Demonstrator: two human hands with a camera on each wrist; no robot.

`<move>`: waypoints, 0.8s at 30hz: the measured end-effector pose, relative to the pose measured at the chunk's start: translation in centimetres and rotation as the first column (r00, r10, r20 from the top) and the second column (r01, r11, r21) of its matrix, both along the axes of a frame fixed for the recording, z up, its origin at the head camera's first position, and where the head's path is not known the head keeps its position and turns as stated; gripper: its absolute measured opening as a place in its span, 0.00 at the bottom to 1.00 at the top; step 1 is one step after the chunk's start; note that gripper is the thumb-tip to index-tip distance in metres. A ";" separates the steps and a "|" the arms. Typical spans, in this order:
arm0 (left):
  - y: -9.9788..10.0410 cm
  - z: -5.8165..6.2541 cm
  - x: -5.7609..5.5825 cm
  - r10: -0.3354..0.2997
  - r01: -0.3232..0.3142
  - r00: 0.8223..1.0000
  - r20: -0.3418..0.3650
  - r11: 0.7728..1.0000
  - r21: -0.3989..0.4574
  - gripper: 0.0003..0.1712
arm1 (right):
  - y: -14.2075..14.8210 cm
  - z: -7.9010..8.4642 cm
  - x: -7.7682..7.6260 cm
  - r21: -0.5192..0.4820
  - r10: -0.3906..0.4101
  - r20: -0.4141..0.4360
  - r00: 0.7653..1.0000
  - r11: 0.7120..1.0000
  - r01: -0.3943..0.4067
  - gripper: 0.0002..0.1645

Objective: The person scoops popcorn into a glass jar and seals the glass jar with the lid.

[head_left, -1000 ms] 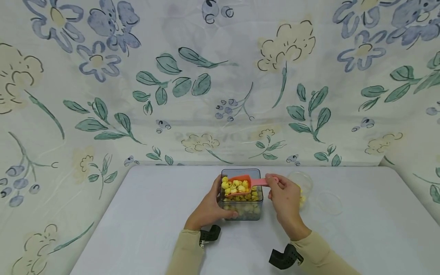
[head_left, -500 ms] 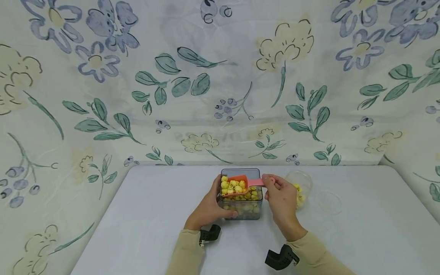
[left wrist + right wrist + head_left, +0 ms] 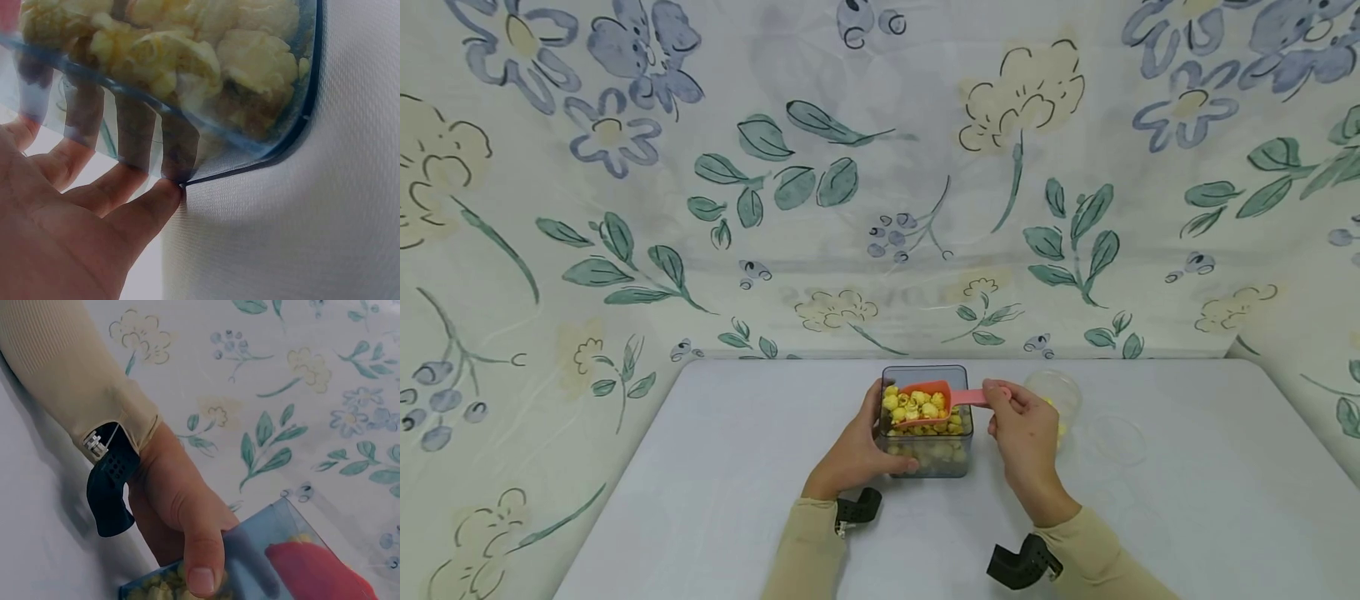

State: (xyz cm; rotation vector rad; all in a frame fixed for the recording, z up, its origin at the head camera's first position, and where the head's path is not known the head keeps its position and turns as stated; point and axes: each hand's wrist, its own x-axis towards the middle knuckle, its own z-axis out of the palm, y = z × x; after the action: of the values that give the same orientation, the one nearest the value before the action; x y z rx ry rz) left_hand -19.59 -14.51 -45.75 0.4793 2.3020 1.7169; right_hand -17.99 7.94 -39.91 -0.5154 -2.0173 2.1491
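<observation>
A clear grey square container (image 3: pixel 925 468) of yellow popcorn stands on the table in front of me. My left hand (image 3: pixel 848 452) holds it from the left side, thumb across the front wall; in the left wrist view the fingers (image 3: pixel 147 209) lie along its outer wall. The right wrist view also shows this left hand (image 3: pixel 187 500) and its thumb on the container. Between thumb and fingers, my right hand (image 3: pixel 1028 437) pinches the pink handle of an orange-red scoop (image 3: pixel 970 397). Popcorn (image 3: pixel 917 407) fills the scoop, whose bowl is inside the container's mouth, just over the popcorn below.
Behind my right hand stands a clear round tub (image 3: pixel 1054 385) with some popcorn in it, partly hidden. A clear round lid (image 3: pixel 1118 442) lies to its right on the white table (image 3: pixel 722 475). A flower-printed cloth (image 3: pixel 910 167) hangs behind the table.
The right hand and scoop shifted slightly left, then came back to the right. The scoop holds popcorn throughout. Left hand and container have stayed in place.
</observation>
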 end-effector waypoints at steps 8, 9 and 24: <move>-0.1 -0.2 -0.1 -0.001 0.001 1.000 -0.003 1.000 0.004 0.69 | 0.0 0.1 0.1 -0.013 0.010 -0.008 1.000 1.000 -0.010 0.18; -0.1 -0.2 -0.1 -0.001 0.001 1.000 0.002 1.000 0.009 0.68 | 0.0 0.1 0.2 -0.008 0.013 -0.006 1.000 1.000 -0.013 0.18; 0.1 -0.4 -0.3 0.007 -0.007 0.999 -0.036 1.000 0.005 0.66 | 0.3 0.5 0.5 0.048 0.052 0.040 0.998 0.997 -0.054 0.17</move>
State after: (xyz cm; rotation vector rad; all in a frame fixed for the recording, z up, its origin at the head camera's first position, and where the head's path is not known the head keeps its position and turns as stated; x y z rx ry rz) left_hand -19.91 -14.44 -46.19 0.5084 2.3270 1.7317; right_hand -17.45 8.25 -39.45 -0.5064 -2.1218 2.1288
